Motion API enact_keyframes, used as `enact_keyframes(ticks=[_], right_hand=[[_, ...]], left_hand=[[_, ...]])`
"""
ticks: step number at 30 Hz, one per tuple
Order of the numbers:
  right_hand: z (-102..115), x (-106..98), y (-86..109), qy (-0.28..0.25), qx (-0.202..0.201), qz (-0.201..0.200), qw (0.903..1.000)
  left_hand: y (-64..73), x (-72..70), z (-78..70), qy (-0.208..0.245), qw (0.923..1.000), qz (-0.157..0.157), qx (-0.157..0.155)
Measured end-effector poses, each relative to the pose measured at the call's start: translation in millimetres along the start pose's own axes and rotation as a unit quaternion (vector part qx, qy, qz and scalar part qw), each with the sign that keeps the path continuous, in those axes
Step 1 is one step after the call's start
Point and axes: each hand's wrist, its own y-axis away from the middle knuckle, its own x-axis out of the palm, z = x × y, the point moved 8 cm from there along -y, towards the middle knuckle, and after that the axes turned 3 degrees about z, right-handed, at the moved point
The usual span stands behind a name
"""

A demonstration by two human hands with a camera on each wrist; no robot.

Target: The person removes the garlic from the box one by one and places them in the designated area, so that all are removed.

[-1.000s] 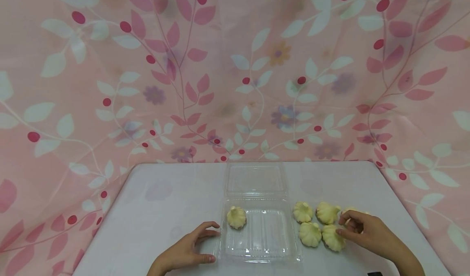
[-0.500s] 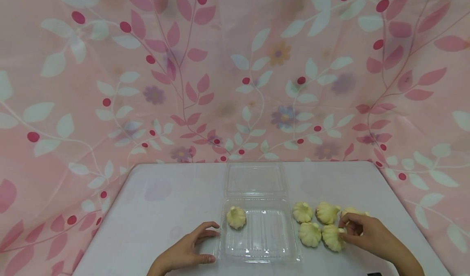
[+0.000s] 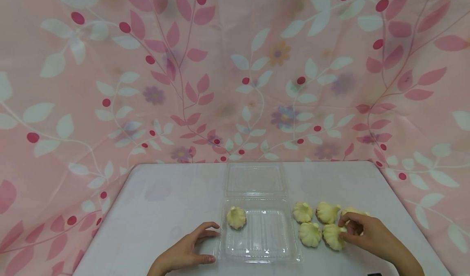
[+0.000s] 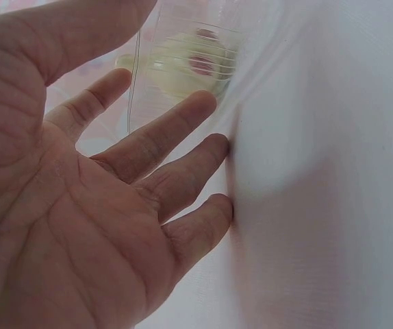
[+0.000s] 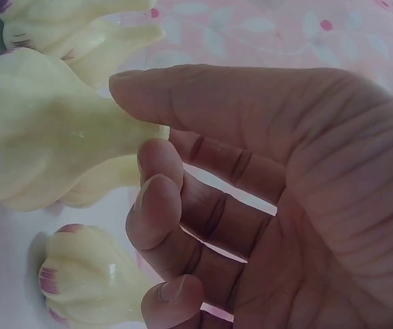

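Note:
On the right side of the table, my right hand (image 3: 371,235) pinches the stem of a garlic bulb (image 3: 333,237) between thumb and fingers. The right wrist view shows this pale yellow bulb (image 5: 39,130) large, with purple marks at its base. Several similar bulbs (image 3: 309,234) lie around it, one partly behind the hand. My left hand (image 3: 187,247) rests at the left side of a clear plastic clamshell box (image 3: 271,231), fingers spread and relaxed, holding nothing. Inside the box, at the back left, sits one garlic bulb (image 3: 236,217); the left wrist view shows it through the wall.
The box's lid (image 3: 256,180) lies folded back toward the rear of the white table (image 3: 176,194). Pink floral cloth (image 3: 235,72) hangs behind and along the sides. A small dark object (image 3: 374,274) shows at the front edge, right of the box.
The right thumb and fingers have closed on the garlic stem, and that bulb has shifted slightly to the right. My left hand and the box have stayed put.

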Motion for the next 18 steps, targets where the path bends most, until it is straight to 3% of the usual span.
enact_keyframes(ticks=[13, 18], right_hand=[[5, -6, -1.9, 0.018, -0.008, -0.015, 0.9997], [10, -8, -7.3, 0.027, 0.029, -0.011, 0.9992]], left_hand=[[0.2, -0.6, -5.0, -0.003, 0.9999, -0.001, 0.011], [0.2, -1.0, -5.7, -0.005, 1.0, -0.002, -0.001]])
